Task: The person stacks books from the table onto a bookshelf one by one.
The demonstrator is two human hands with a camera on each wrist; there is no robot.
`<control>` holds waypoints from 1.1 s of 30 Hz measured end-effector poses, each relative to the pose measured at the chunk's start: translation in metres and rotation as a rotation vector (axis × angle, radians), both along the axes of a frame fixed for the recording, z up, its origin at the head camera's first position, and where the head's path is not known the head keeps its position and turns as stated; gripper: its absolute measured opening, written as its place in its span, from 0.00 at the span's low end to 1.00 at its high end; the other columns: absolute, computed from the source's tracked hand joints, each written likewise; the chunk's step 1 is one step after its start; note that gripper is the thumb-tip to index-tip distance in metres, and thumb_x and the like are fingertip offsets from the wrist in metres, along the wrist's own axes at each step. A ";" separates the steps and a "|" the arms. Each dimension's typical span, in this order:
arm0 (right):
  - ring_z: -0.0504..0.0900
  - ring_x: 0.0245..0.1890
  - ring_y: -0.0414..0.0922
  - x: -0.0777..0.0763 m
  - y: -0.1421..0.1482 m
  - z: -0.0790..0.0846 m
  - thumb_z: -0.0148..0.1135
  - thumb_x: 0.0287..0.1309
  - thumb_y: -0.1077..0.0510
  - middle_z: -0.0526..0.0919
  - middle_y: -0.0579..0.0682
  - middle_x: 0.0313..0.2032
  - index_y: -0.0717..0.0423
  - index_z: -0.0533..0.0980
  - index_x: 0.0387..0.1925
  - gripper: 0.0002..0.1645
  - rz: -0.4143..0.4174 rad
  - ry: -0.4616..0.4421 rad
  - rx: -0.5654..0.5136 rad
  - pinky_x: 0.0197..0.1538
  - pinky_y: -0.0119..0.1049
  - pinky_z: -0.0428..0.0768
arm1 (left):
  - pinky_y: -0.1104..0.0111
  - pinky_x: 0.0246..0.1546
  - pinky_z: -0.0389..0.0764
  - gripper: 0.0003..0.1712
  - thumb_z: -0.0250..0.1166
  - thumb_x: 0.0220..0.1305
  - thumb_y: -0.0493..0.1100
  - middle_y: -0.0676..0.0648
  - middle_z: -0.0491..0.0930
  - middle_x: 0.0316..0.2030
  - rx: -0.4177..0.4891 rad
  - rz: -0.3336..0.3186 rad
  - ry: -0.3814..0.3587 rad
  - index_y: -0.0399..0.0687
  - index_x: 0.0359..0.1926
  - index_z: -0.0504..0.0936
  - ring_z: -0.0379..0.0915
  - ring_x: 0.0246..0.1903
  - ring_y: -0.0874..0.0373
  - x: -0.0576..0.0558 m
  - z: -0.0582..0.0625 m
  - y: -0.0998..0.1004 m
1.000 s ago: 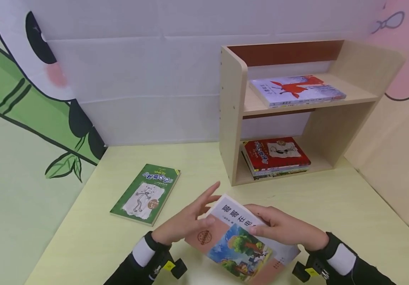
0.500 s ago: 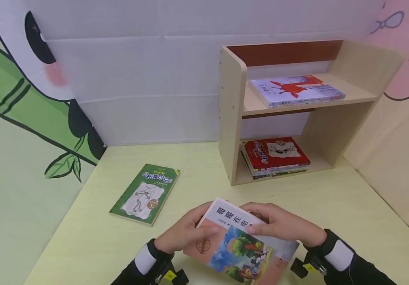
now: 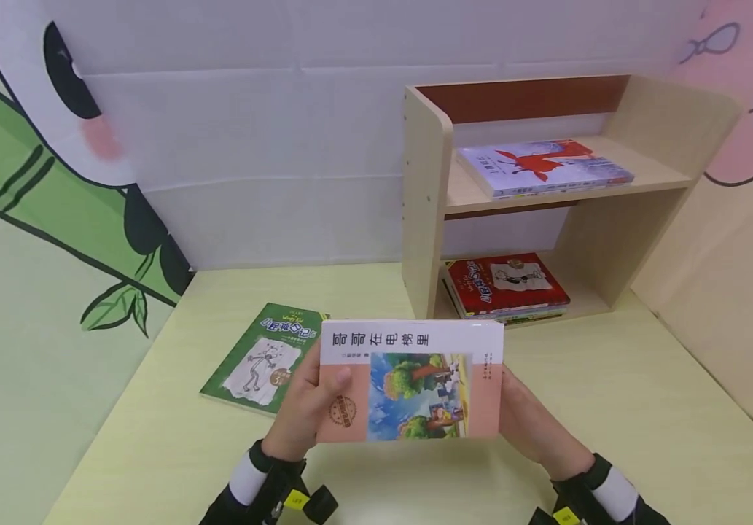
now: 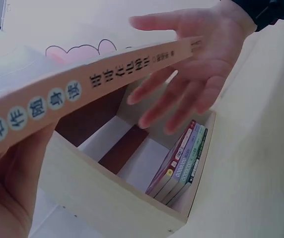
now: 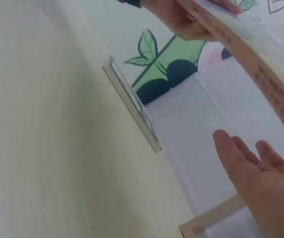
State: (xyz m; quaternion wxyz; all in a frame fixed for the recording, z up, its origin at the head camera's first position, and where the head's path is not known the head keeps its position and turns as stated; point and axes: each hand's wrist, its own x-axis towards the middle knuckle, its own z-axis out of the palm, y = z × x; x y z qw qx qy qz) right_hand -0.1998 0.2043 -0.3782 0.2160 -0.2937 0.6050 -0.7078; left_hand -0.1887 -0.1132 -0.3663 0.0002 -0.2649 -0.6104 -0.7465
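A paperback book (image 3: 418,394) with a white and pink cover stands tilted up above the table. My left hand (image 3: 297,412) grips its left end, thumb on the front cover. My right hand (image 3: 533,423) is at the book's right end, its fingers hidden behind the cover in the head view. In the left wrist view the right hand (image 4: 201,64) has its fingers spread and palm by the spine's end; whether it touches cannot be told. The right wrist view shows those fingers extended below the book (image 5: 261,69). A green book (image 3: 264,357) lies on the table, partly covered.
A two-level wooden bookshelf (image 3: 428,204) stands at the back right. Its upper level bears a purple-white book (image 3: 540,168) with a red figure. On the lower level lies a stack topped by a red book (image 3: 507,283). A printed wall covering (image 3: 251,131) rises behind the table (image 3: 173,452).
The book has turned from slanted to level and risen toward the shelf, now overlapping the green book's corner. My left hand has taken hold of it; the right hand's grip has come loose.
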 end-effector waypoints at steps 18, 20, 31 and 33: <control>0.70 0.52 0.40 0.015 -0.006 0.011 0.23 0.72 0.50 0.59 0.45 0.59 0.39 0.37 0.69 0.27 -0.235 -0.026 -0.179 0.52 0.38 0.74 | 0.65 0.24 0.81 0.22 0.47 0.69 0.36 0.47 0.79 0.40 0.126 -0.043 0.072 0.45 0.63 0.59 0.79 0.29 0.59 -0.009 -0.007 0.034; 0.71 0.51 0.40 0.014 -0.002 0.015 0.23 0.72 0.51 0.60 0.46 0.59 0.40 0.38 0.69 0.26 -0.250 0.014 -0.177 0.52 0.37 0.75 | 0.64 0.24 0.81 0.22 0.47 0.69 0.35 0.47 0.79 0.40 0.123 -0.037 0.093 0.45 0.63 0.59 0.80 0.29 0.58 -0.013 -0.003 0.039; 0.74 0.45 0.40 -0.005 0.041 0.059 0.26 0.72 0.53 0.65 0.49 0.53 0.50 0.46 0.67 0.25 -0.425 0.155 -0.218 0.45 0.34 0.78 | 0.59 0.24 0.81 0.24 0.55 0.67 0.43 0.43 0.75 0.41 -0.036 0.109 0.163 0.56 0.63 0.63 0.78 0.29 0.52 -0.043 0.042 0.094; 0.75 0.44 0.40 -0.010 0.048 0.068 0.28 0.71 0.52 0.65 0.50 0.52 0.51 0.48 0.66 0.25 -0.465 0.165 -0.214 0.44 0.33 0.79 | 0.61 0.24 0.81 0.25 0.56 0.66 0.46 0.45 0.75 0.40 -0.090 0.148 0.188 0.57 0.62 0.63 0.78 0.28 0.53 -0.050 0.051 0.102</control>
